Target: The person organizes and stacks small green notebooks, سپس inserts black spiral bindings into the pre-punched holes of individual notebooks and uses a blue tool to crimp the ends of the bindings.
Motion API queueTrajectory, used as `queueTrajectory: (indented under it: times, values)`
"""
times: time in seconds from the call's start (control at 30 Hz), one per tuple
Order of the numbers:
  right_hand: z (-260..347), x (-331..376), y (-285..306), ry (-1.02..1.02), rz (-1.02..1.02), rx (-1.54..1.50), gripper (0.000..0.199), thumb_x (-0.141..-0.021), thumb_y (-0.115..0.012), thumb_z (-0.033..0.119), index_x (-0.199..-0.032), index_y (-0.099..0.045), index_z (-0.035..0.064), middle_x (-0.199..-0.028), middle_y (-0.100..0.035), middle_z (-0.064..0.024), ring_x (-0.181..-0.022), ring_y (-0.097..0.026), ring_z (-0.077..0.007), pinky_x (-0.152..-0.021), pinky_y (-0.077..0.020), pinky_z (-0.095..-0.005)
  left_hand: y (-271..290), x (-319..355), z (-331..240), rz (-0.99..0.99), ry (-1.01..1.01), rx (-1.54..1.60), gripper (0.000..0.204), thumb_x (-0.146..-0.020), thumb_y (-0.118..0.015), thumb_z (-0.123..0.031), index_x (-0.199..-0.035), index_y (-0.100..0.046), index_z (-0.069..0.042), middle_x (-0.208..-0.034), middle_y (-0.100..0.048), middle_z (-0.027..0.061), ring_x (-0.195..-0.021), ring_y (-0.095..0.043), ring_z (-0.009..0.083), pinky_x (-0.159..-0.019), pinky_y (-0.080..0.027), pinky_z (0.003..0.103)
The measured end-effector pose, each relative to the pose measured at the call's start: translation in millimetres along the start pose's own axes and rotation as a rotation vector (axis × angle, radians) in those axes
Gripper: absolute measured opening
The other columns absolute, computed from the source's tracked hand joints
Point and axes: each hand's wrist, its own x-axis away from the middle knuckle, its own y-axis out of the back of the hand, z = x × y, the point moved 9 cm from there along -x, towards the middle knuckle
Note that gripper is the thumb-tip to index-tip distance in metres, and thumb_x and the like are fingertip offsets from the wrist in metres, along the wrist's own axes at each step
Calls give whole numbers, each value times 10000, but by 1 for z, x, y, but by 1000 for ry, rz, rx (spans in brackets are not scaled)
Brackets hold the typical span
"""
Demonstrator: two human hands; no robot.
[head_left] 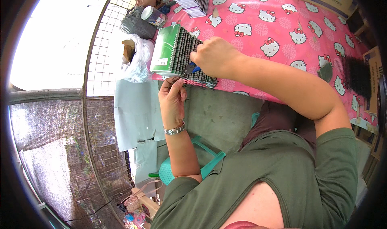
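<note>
A stack of green-covered spiral notebooks (163, 47) lies near the table's front left edge, its dark wire coils stepped out in rows toward the right. Over these coils, my right hand (215, 58) is closed around blue-handled pliers (196, 69). The metal jaws point left, at the coils near the stack's front corner; whether they grip a wire I cannot tell. Just below that corner is my left hand (174, 95), its fingers curled and pressed together by the notebooks' edge. Something dark shows at its fingertips, too small to make out.
White-edged notebooks (189, 1) are piled farther back. A plastic bag (139, 62), a grey bag (137, 22) and a lidded tub (153, 15) crowd the left side. Cardboard boxes (322, 1) stand at the far right. A teal stool (166, 170) is below my left arm.
</note>
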Motion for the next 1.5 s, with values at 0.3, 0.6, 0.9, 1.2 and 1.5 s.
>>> queueTrajectory:
  times: [0.3, 0.6, 0.9, 1.2, 1.5]
  values:
    - [5, 23, 22, 178, -547, 127, 95, -799, -591, 128, -827, -655, 64, -782, -672, -115, -781, -684, -257, -763, -527, -404, 4, 0, 15, -56, 49, 134, 75, -918, -637, -54, -968, -612, -5, -746, -590, 23, -536, -501, 107, -503, -385, 231]
    - [-5, 16, 3, 72, -304, 92, 112, -811, -573, 148, -825, -653, 71, -787, -674, -97, -779, -680, -246, -735, -512, -378, 10, -1, 19, -57, 52, 137, 96, -901, -655, -28, -980, -605, -3, -756, -609, 23, -548, -513, 103, -513, -394, 232]
    - [-3, 5, -18, 16, -15, 24, 112, -813, -573, 141, -846, -656, 74, -810, -675, -84, -797, -672, -242, -733, -499, -364, 8, -3, 25, -46, 57, 98, 73, -901, -649, -19, -962, -612, -5, -764, -615, 26, -545, -526, 103, -495, -410, 225]
    - [7, 13, -9, 126, -264, 134, 135, -840, -559, 150, -860, -663, 67, -828, -677, -92, -872, -682, -252, -799, -516, -386, 7, -4, 39, -53, 104, 134, 63, -923, -632, -51, -968, -623, -8, -771, -616, 26, -576, -535, 112, -529, -430, 235]
    - [-3, 28, -5, 140, -414, 155, 133, -827, -560, 145, -826, -664, 63, -791, -682, -120, -777, -685, -270, -726, -515, -383, 11, -2, 42, -59, 115, 219, 84, -903, -640, -3, -983, -619, -15, -815, -640, 38, -606, -565, 120, -540, -452, 229]
